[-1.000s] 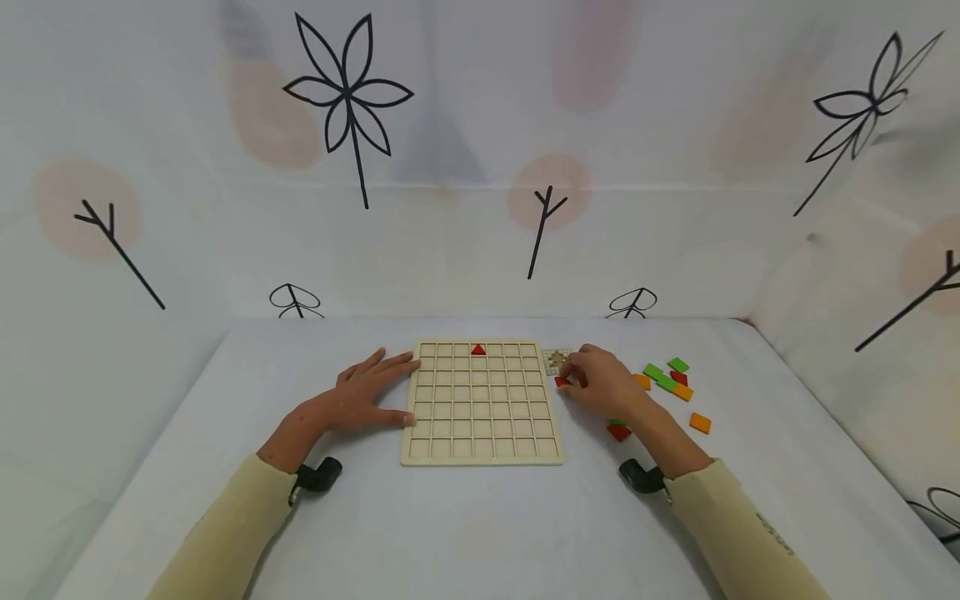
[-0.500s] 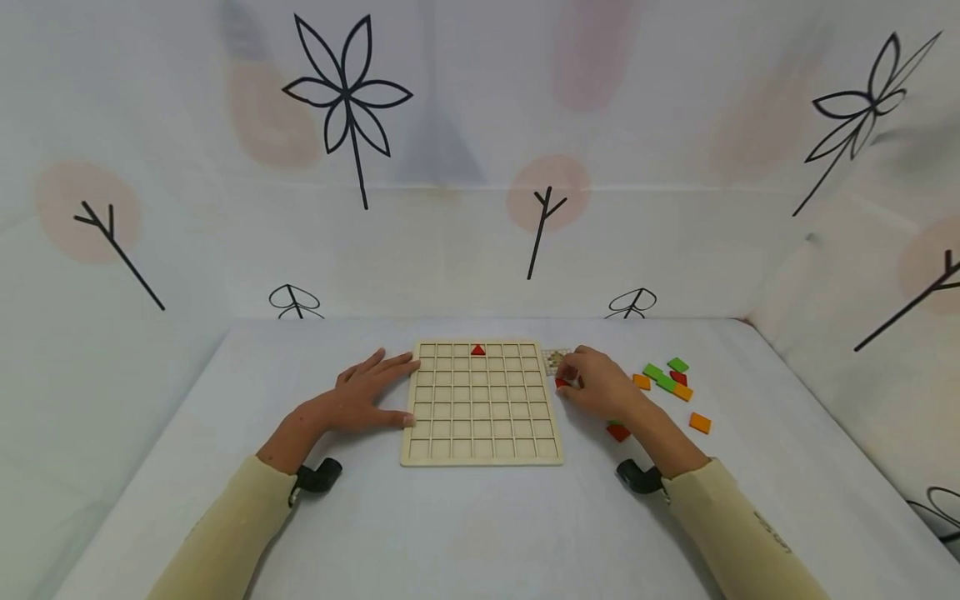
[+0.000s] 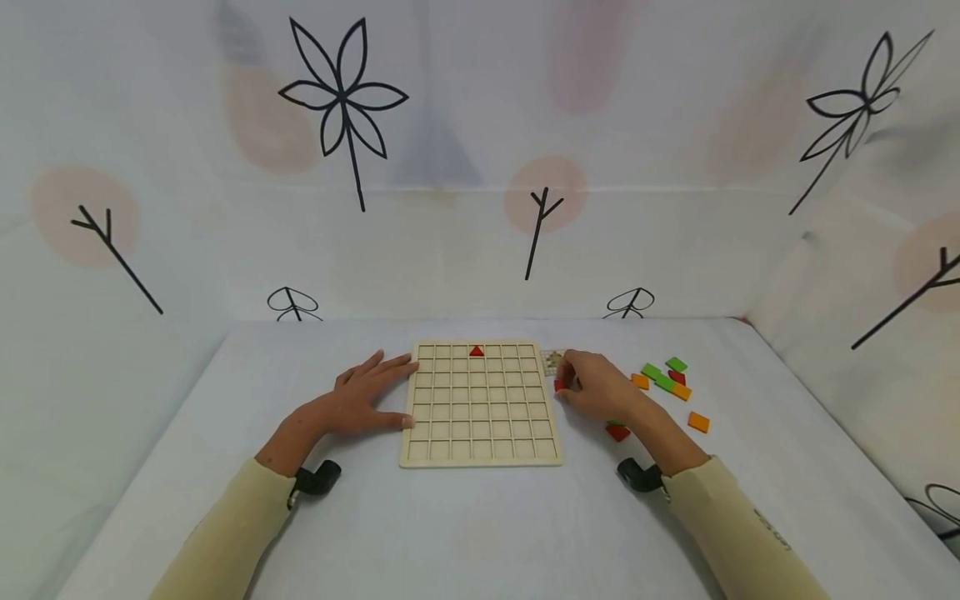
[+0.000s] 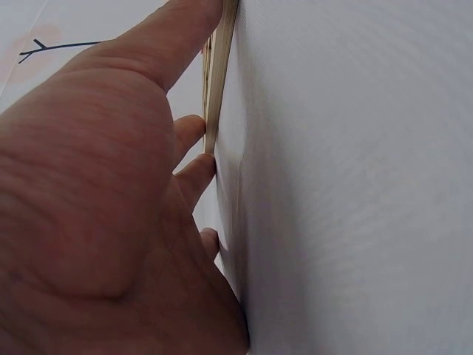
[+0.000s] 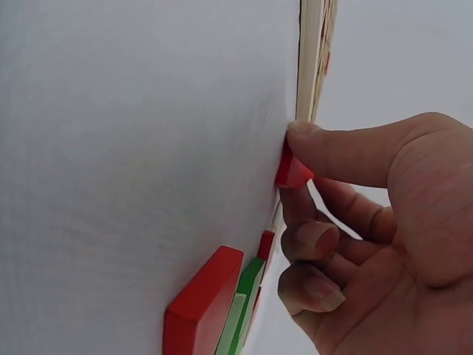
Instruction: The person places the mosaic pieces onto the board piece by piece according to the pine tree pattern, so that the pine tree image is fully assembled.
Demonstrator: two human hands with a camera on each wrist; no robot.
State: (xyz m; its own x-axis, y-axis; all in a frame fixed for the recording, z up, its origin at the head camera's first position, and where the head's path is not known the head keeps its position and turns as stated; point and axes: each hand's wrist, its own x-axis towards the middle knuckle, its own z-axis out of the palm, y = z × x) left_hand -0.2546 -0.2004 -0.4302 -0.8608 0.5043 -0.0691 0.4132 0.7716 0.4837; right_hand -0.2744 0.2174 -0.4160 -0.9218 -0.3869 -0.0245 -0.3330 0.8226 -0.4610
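A pale wooden board (image 3: 480, 412) divided into a grid of square cells lies flat in the middle of the table. One red triangle tile (image 3: 477, 352) sits in its top row. My left hand (image 3: 358, 400) rests at the board's left edge, fingers spread and fairly straight, thumb and fingertips touching the rim. Just off the board's right edge, my right hand (image 3: 596, 385) pinches a small red tile (image 5: 294, 171) between thumb and fingers, low at the tabletop. Part of that tile is hidden by the fingers.
A small printed pattern card (image 3: 553, 362) lies right of the board, partly behind the right hand. Loose green tiles (image 3: 651, 372), orange tiles (image 3: 698, 422) and red tiles (image 3: 618, 432) are scattered to the right. Under the right forearm, some overlap. A patterned cloth wall (image 3: 450, 250) stands behind the table.
The right fingers have shifted slightly around the red tile, which has turned a little beside the board. The left hand has stayed at the board's edge.
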